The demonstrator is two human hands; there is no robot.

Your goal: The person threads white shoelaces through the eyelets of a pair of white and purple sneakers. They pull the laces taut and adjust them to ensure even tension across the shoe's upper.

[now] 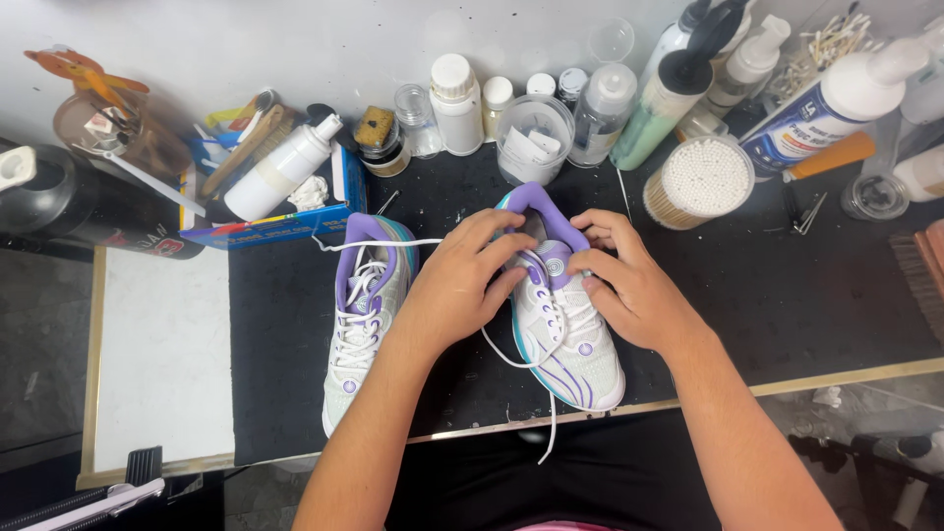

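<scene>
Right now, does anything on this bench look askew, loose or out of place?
Mostly tidy. The right shoe under both hands has a loose white lace trailing over the bench edge. The white spray bottle lies tipped over on the blue box.

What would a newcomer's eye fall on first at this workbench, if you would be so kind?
First, the two hands at the centre: the left hand and right hand both rest on the right white-and-purple sneaker, at its laces. Its mate, the left sneaker, lies beside it on the black mat. Behind them, a crowded row of bottles and a tub of cotton swabs lines the wall.
</scene>
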